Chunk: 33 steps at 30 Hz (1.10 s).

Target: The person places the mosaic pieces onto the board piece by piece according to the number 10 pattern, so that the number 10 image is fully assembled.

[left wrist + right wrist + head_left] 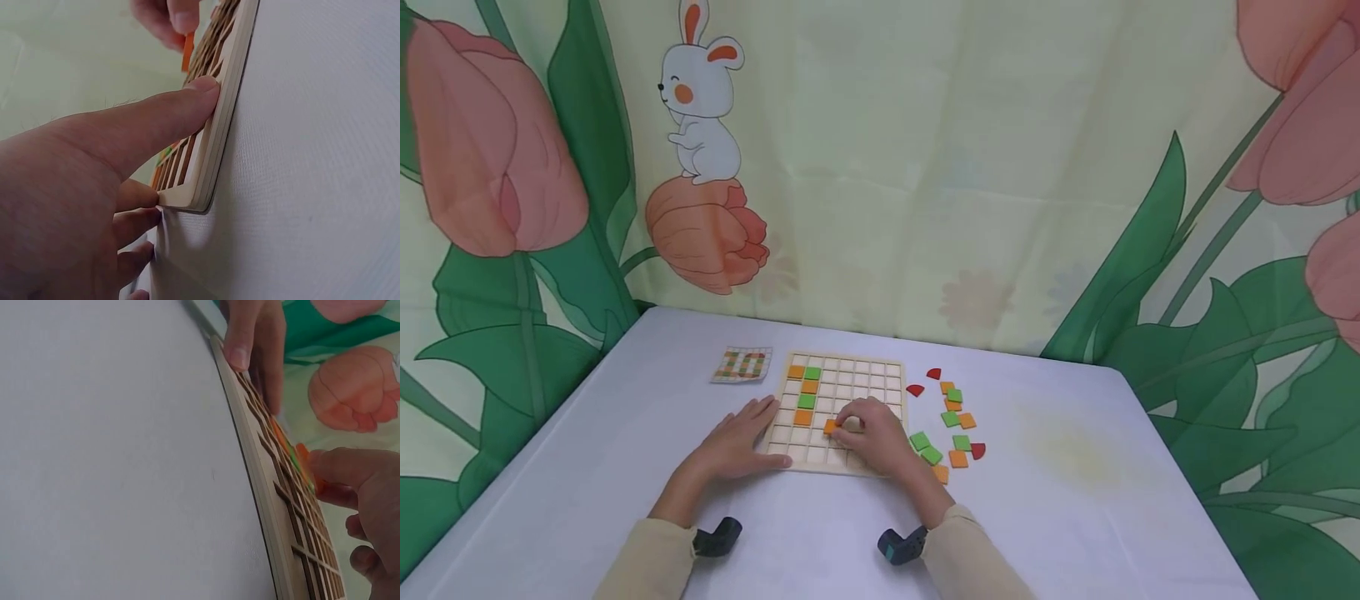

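A wooden grid board [820,467] lies on the table, with several orange and green square tiles [806,402] set in its left columns. My right hand [874,435] is over the board's lower middle and pinches an orange square tile [830,427] between thumb and fingers. In the left wrist view that orange tile [188,52] stands on edge just above the grid. My left hand [735,444] rests at the board's lower left corner, thumb on the frame and fingers along its left side. The right hand hides some cells of the grid.
A small pattern card [742,365] lies behind the board at the left. Right of the board are scattered loose green tiles [931,455], orange tiles [958,459] and red quarter-circle pieces [977,451], some overlapping. A printed curtain [887,167] hangs behind the white table [1060,500].
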### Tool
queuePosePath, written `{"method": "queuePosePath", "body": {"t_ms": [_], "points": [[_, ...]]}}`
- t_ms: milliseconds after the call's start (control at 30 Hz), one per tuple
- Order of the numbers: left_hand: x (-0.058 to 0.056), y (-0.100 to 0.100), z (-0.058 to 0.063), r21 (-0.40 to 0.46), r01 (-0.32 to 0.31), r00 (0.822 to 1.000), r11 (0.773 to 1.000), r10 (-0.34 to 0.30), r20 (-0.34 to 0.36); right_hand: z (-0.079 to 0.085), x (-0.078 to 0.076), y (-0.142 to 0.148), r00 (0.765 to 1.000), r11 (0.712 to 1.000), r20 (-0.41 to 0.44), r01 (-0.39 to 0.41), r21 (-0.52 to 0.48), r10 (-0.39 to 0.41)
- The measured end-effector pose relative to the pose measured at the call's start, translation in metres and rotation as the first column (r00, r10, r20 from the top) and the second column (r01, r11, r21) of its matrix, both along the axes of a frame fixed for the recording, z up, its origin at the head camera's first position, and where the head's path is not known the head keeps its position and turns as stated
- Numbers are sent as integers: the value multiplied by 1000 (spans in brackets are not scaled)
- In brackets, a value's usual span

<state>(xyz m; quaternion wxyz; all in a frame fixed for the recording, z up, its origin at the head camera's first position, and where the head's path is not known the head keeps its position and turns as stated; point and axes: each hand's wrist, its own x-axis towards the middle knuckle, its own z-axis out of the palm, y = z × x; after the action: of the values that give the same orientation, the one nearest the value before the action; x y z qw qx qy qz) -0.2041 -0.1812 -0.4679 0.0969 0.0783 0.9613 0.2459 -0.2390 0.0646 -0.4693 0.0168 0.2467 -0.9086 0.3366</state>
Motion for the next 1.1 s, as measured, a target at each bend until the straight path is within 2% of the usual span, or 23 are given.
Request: {"method": "queuePosePath", "body": {"t_ms": [267,567,733,1100], "points": [[2,2,0,-16,-8,1000,1000,8,13,-1,1,-23,999,999,11,-46,-21,46],[0,2,2,-14,-15,1000,1000,15,10,-4,-2,-35,994,996,-67,-90,16,91],[0,2,3,-13,-7,1000,1000,7,4,-4,-1,-34,995,997,-76,-65,29,67],[0,0,3,-9,5,1000,1000,-5,-1,-3,1,-27,999,1000,-20,-26,13,26]]}}
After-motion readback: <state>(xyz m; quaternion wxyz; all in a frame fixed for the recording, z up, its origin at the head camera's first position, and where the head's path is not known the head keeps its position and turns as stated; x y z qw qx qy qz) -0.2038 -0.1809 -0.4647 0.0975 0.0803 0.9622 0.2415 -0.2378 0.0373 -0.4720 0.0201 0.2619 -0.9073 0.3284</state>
